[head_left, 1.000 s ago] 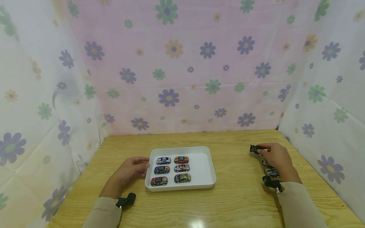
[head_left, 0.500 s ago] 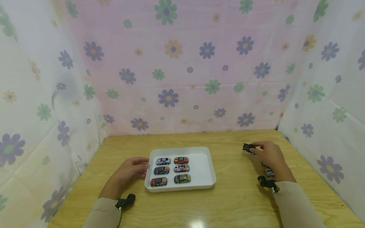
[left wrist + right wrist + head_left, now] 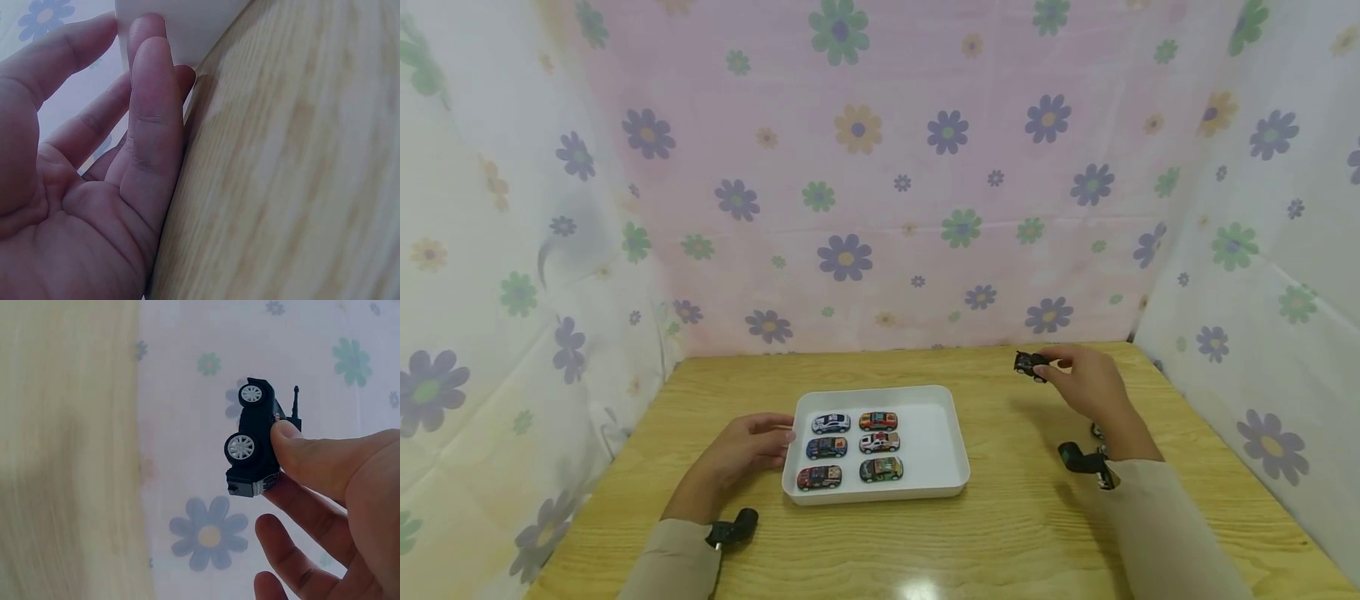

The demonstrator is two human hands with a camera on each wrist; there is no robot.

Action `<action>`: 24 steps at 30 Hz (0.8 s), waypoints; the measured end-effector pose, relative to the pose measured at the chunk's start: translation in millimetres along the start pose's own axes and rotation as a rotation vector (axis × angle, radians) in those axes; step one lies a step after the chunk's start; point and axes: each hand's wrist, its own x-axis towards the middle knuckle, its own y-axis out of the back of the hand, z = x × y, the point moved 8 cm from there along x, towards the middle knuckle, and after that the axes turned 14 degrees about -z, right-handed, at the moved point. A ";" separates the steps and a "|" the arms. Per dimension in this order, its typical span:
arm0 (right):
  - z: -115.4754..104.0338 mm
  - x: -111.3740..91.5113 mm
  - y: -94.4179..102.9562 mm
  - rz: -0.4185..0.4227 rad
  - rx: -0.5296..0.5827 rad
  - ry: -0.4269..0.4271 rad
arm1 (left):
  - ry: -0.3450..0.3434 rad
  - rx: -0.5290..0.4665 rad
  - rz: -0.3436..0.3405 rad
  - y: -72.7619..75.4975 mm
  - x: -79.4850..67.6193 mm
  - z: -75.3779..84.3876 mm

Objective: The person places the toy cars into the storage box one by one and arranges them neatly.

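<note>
My right hand pinches a black toy car between thumb and fingers, raised above the table right of the tray. In the right wrist view the car shows silver-spoked wheels and a thin post; the thumb presses its side while the lower fingers are free. My left hand rests at the left end of a white tray, fingertips touching its wall. In the left wrist view the left hand's fingers extend loosely against that wall. Two columns of toy cars, among them a green one, stand in the tray's left and middle.
Another toy car shows partly behind my right wrist, on the right of the wooden table. Flowered cloth surrounds the table at the back and both sides. A small black camera is worn on each wrist.
My right hand has lifted the black toy car and carried it up and to the left, away from the other cars at the right. My left hand and the tray stay put.
</note>
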 end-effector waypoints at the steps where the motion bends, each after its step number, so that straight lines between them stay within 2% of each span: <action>1: -4.5 0.8 1.1 0.013 0.011 0.006 | 0.001 0.002 0.002 0.3 -0.1 0.3; 9: -37.4 8.4 3.5 0.102 0.063 0.049 | -0.010 -0.010 -0.018 -0.5 -0.9 0.8; 17: -53.9 16.6 -7.8 0.101 0.120 0.074 | -0.018 -0.012 -0.022 -0.5 -0.1 0.3; 24: -62.7 23.0 -29.0 0.072 0.120 0.124 | -0.036 -0.023 -0.026 -1.3 -2.1 1.9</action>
